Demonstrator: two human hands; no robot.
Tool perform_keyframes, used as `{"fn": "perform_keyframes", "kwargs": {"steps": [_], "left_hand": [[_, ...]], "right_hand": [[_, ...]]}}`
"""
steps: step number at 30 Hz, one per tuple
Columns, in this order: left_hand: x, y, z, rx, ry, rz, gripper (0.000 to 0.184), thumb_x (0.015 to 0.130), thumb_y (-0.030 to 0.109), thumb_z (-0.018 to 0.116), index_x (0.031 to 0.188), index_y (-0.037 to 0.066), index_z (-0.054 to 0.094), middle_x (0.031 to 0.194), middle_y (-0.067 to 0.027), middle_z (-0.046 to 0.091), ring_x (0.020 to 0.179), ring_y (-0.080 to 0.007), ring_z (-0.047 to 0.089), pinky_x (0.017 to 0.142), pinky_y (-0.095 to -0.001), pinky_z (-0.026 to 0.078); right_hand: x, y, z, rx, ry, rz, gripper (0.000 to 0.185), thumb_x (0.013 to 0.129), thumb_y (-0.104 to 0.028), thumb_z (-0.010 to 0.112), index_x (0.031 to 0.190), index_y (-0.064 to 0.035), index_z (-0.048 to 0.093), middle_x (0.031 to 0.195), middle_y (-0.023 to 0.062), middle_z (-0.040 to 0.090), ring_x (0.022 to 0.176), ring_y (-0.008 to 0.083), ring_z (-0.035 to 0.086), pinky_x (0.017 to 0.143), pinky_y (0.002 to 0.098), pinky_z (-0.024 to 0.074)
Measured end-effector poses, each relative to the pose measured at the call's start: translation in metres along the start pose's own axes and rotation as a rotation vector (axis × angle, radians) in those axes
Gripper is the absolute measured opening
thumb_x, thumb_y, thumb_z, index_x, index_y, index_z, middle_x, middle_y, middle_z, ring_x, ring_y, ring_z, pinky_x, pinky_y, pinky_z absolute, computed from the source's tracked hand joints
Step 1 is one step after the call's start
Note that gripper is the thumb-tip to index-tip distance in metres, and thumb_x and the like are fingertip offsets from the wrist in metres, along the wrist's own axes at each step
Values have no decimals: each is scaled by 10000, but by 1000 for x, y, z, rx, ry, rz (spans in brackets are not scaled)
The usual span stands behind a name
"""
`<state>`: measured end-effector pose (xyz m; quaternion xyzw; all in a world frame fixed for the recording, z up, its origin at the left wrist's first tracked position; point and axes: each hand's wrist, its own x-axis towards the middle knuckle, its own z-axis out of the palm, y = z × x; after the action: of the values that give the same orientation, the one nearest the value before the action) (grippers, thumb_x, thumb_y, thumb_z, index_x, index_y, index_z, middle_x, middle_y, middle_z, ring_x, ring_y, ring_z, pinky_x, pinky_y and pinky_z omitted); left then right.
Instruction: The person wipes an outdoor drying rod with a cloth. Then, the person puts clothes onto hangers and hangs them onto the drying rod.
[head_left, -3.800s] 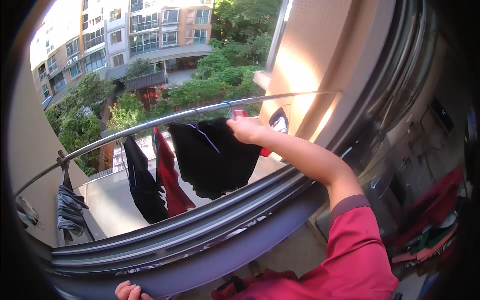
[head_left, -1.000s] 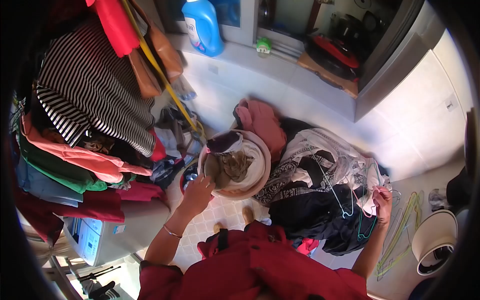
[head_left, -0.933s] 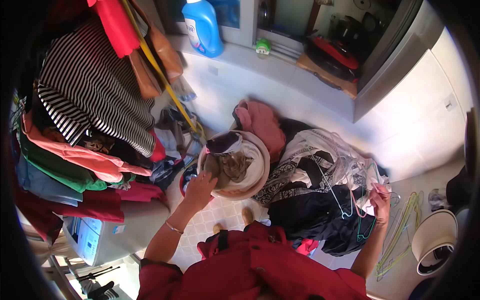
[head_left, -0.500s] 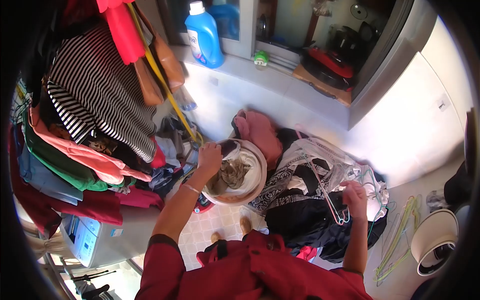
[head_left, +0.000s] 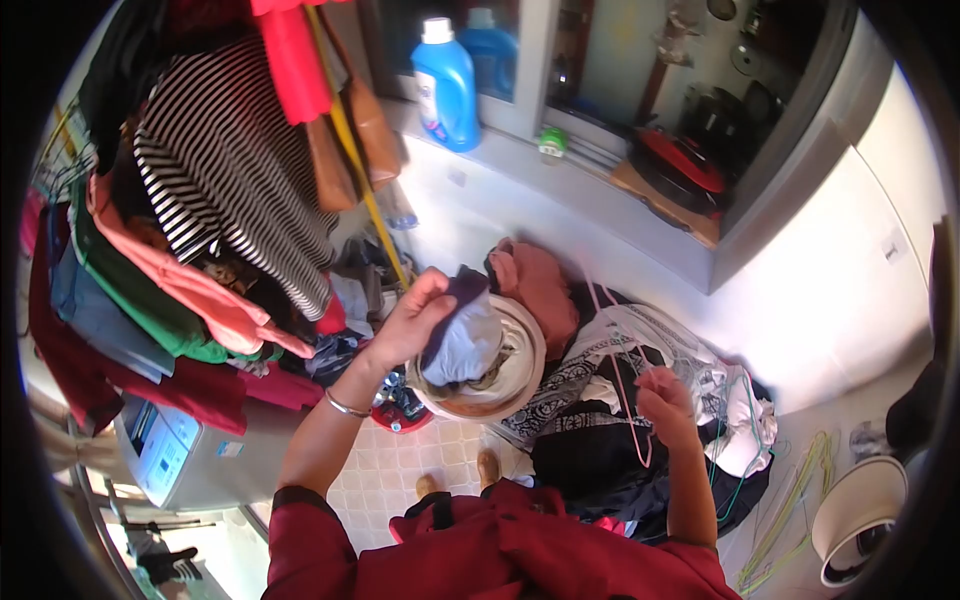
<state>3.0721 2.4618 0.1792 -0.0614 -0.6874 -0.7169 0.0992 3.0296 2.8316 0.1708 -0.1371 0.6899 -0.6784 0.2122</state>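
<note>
My left hand [head_left: 412,318] is closed on a light blue and dark purple cloth [head_left: 465,335], raised over the round pale basin [head_left: 535,375]. Brown and white fabric lies in that basin. My right hand [head_left: 667,402] is closed round a pink hanger [head_left: 616,375], which stands roughly upright above the heaped clothes. Under the hanger spreads a black and white patterned garment [head_left: 560,398], with black cloth [head_left: 575,450] below it. Green hangers [head_left: 742,452] lie on the right part of the heap.
Striped and coloured clothes [head_left: 235,150] hang at the left above a washing machine [head_left: 215,450]. A blue detergent bottle [head_left: 448,95] stands on the window ledge. Yellow-green hangers [head_left: 795,510] and a white visor [head_left: 860,515] lie at the right. A yellow pole [head_left: 358,150] leans near the bags.
My left hand has taken the cloth from the basin and lifted it. My right hand has moved left with the pink hanger, away from the green ones. The view has shifted slightly.
</note>
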Motion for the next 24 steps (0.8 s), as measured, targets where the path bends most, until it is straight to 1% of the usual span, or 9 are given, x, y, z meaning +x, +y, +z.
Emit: {"fn": "perform_keyframes", "kwargs": {"steps": [5, 7, 9, 10, 13, 17, 19, 22, 24], "left_hand": [[-49, 45, 18, -47, -79, 89, 55, 894, 50, 448, 942, 66, 426, 828, 41, 463, 757, -7, 404, 670, -160, 348], [-69, 57, 22, -41, -36, 142, 82, 894, 82, 469, 964, 50, 441, 853, 22, 483, 789, -24, 432, 706, -186, 375], [-91, 68, 19, 182, 14, 161, 94, 885, 77, 487, 964, 40, 455, 859, 16, 488, 810, -35, 440, 735, -194, 378], [-102, 69, 15, 204, 40, 188, 110, 874, 78, 509, 966, 38, 464, 858, 15, 493, 815, -40, 444, 742, -193, 377], [-146, 75, -16, 311, 266, 35, 117, 846, 99, 565, 872, 48, 463, 780, 34, 467, 714, -29, 421, 635, -179, 369], [-228, 90, -66, -53, 389, -101, 237, 797, 116, 637, 895, 79, 425, 804, 27, 471, 722, -36, 427, 605, -182, 372], [-270, 105, -78, 109, 282, -250, 375, 751, 91, 670, 1015, 69, 404, 846, -13, 513, 791, -51, 468, 643, -195, 406], [-326, 130, -87, 256, 356, -444, 315, 753, 93, 645, 999, 60, 450, 847, -23, 531, 715, -55, 493, 603, -198, 421], [-365, 139, -98, 682, 421, -441, 150, 766, 110, 609, 857, 42, 511, 721, 2, 552, 515, -44, 471, 446, -186, 369]], "right_hand": [[41, -16, 93, -33, -282, -188, 310, 696, -34, 670, 961, -48, 510, 761, -36, 516, 585, 39, 425, 511, 173, 343], [40, -31, 138, -149, -365, -246, 362, 713, 4, 637, 1029, -51, 469, 824, -7, 525, 689, 43, 461, 621, 177, 386], [41, -24, 183, -72, -431, -389, 314, 715, -102, 697, 956, -47, 503, 769, -47, 505, 590, 24, 411, 505, 163, 329], [40, -22, 198, -8, -505, -223, 260, 732, -111, 690, 909, -39, 512, 748, -41, 500, 606, 20, 425, 522, 171, 353], [41, -26, 220, -98, -527, -304, 139, 767, -80, 652, 826, -25, 540, 712, -39, 529, 644, 26, 486, 572, 180, 404], [34, -26, 257, 222, -472, -194, 80, 790, 2, 560, 826, -61, 528, 720, -29, 529, 584, 13, 470, 507, 156, 359], [19, -31, 283, 216, -565, -130, 63, 799, -8, 559, 845, -46, 536, 723, -20, 540, 567, 16, 477, 485, 145, 351], [-3, -31, 324, 43, -642, -69, 55, 807, -51, 587, 846, -16, 570, 703, -42, 527, 576, 7, 436, 498, 150, 319], [-15, -28, 354, -20, -665, -150, 51, 813, -60, 583, 841, -18, 575, 683, -48, 515, 570, 2, 421, 495, 149, 309]]}}
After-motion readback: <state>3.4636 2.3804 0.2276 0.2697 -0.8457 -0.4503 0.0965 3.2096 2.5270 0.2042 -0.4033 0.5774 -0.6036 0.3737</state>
